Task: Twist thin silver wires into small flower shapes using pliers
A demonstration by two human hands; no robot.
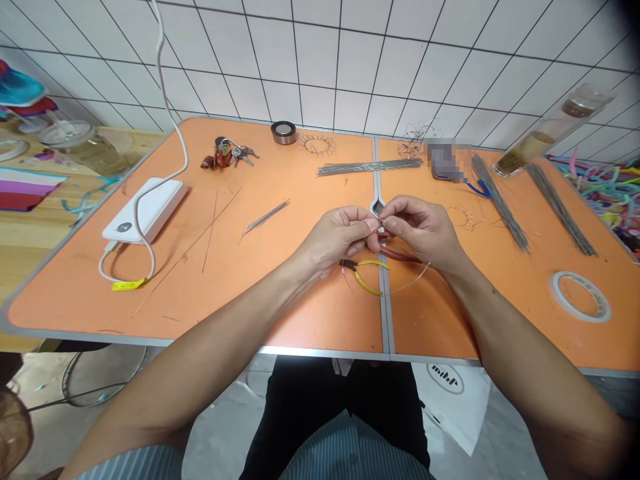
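Observation:
Fingertips meet over the seam of the orange table (320,320), where my left hand (345,235) and my right hand (420,228) both pinch a thin wire piece. Its exact shape is too small to tell. From the hands a thin pale wire (411,283) curves down to the right. Just under my left hand lie yellow-handled pliers (369,285) with a dark head. Red-handled pliers (400,255) rest beneath my right hand, partly hidden by it. Beyond the hands lies a bundle of grey wires (370,167).
On the left are a white power bank (145,210) with cable, keys (235,153) and short wires (267,217). A tape roll (284,132) sits at the back. Rightward are wire bundles (500,203), a glass bottle (545,137) and a white ring (581,297).

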